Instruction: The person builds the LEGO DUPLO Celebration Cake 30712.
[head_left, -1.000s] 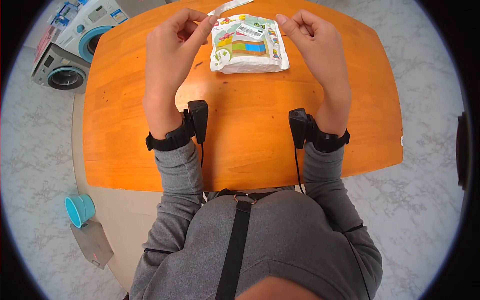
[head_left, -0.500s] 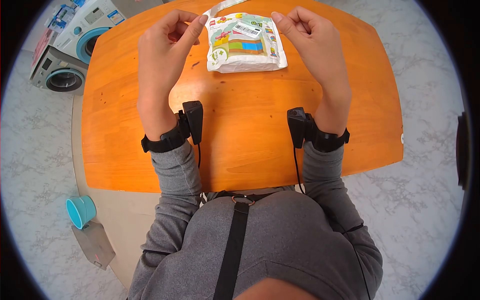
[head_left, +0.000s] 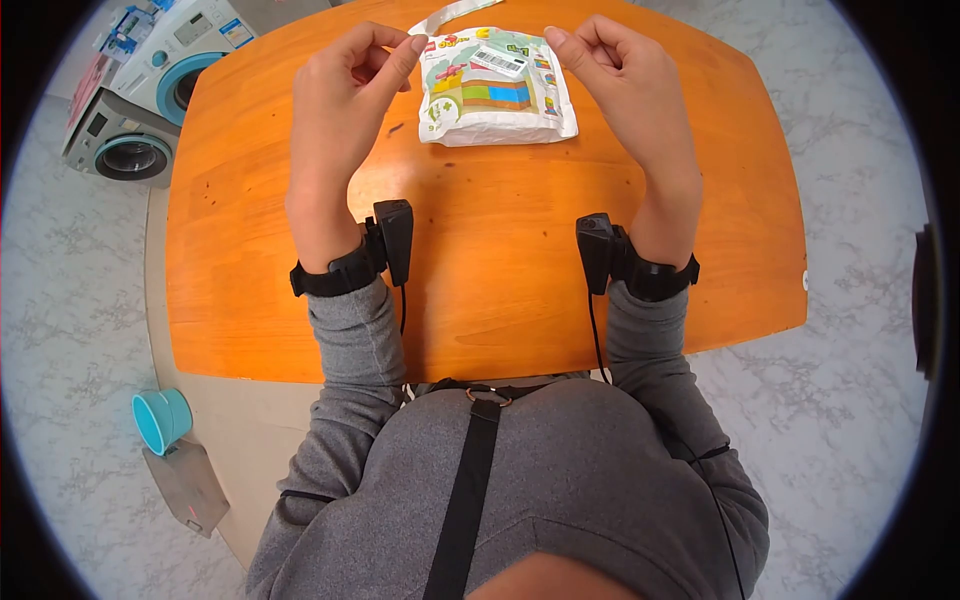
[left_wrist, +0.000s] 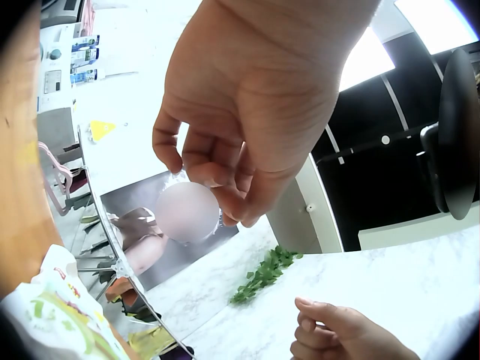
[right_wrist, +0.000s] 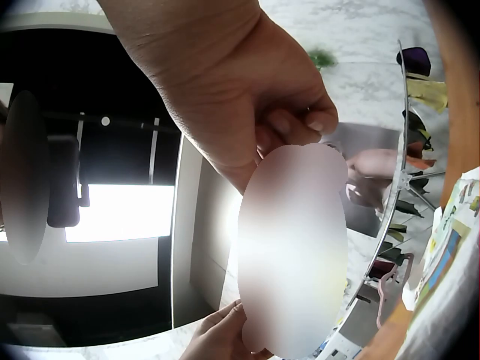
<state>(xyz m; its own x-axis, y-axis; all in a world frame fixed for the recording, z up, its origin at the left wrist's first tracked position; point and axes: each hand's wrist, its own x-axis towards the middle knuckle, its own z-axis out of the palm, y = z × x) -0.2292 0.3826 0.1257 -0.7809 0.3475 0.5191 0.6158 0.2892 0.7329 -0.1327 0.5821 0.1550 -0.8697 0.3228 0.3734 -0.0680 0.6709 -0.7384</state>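
Both hands are raised over the wooden table, one at either side of a white printed packet with colourful block pictures and a barcode label. My left hand has loosely bent fingers, with its thumb tip overlapping the packet's upper left corner in the head view. Nothing shows between those fingers in the left wrist view, where the packet lies lower, apart from the hand. At the packet's upper right corner in the head view, my right hand has bent fingers and an extended thumb. A blurred patch hides part of it in the right wrist view.
A narrow white strip lies just behind the packet on the table. Washing machines stand at the far left. Beyond the table's left edge, a turquoise bucket stands near a grey box on the floor.
My left hand shifted slightly left, then came back right towards the packet. My right hand stayed almost still. The packet lies much as before.
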